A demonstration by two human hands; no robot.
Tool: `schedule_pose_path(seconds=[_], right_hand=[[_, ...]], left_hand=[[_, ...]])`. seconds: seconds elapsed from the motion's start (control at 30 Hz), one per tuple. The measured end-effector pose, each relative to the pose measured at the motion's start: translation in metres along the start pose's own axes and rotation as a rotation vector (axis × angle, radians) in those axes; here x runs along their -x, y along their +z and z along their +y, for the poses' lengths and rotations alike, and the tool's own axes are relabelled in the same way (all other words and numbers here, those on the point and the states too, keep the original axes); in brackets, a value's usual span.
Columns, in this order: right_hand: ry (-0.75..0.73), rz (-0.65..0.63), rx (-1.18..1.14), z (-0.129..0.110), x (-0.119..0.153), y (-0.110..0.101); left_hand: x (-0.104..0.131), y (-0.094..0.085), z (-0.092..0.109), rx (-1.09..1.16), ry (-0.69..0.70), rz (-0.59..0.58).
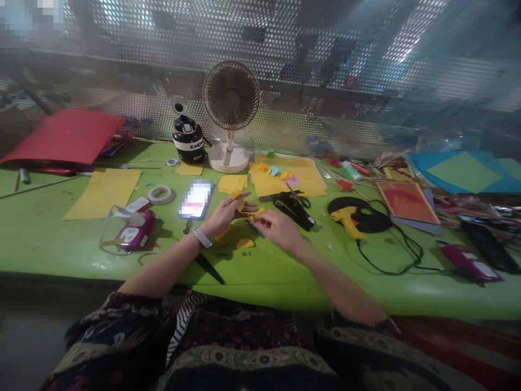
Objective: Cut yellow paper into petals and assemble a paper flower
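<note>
My left hand (226,214) is held above the green table, a small yellow paper piece (238,200) between its thumb and fingers, while some of its other fingers stretch out to the right. Close beside it, my right hand (280,231) pinches another small yellow paper piece (257,215) at its fingertips. Beneath the hands, a loose yellow cut-out (245,243) lies on the table. Just beyond my right hand are black scissors (300,200) and a black stapler (295,213). A stack of yellow paper squares (233,183) lies behind my left hand.
A phone (196,199), tape roll (160,194) and purple device (136,231) lie leftward. A white fan (230,157) and dark bottle (189,142) stand behind. To the right, a yellow glue gun (349,221) trails its cord (391,271); colored papers (411,201) lie beyond.
</note>
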State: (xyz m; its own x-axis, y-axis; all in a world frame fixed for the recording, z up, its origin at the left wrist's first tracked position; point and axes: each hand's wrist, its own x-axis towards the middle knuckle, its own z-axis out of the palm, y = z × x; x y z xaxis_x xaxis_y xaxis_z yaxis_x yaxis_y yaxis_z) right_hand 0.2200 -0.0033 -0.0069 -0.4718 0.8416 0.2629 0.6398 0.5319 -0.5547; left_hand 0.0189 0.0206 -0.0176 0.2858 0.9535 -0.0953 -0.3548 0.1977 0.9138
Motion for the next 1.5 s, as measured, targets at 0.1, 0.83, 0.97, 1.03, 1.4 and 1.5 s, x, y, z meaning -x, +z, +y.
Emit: schedule_pose_path(seconds=[0.1,0.83,0.97,1.03,1.4,1.5], right_hand=[[0.015,-0.209,0.087,-0.020,0.005,0.019],[0.106,-0.133,-0.319,-0.016,0.006,0.018],[0.112,0.215,-0.381,-0.013,0.005,0.013],[0.132,0.352,-0.361,-0.009,0.004,0.013],[0.082,0.387,-0.284,0.008,0.000,0.013],[0.058,0.372,-0.252,0.006,0.000,0.012]], left_hand=[[0.000,0.000,0.002,-0.128,0.047,0.039],[-0.002,0.001,0.000,-0.204,0.162,0.269],[-0.001,0.005,-0.005,-0.195,0.097,0.211],[0.000,0.008,-0.010,-0.162,0.055,0.160],[0.009,0.012,-0.012,0.000,-0.067,-0.108],[0.009,0.010,-0.014,-0.021,-0.078,-0.103]])
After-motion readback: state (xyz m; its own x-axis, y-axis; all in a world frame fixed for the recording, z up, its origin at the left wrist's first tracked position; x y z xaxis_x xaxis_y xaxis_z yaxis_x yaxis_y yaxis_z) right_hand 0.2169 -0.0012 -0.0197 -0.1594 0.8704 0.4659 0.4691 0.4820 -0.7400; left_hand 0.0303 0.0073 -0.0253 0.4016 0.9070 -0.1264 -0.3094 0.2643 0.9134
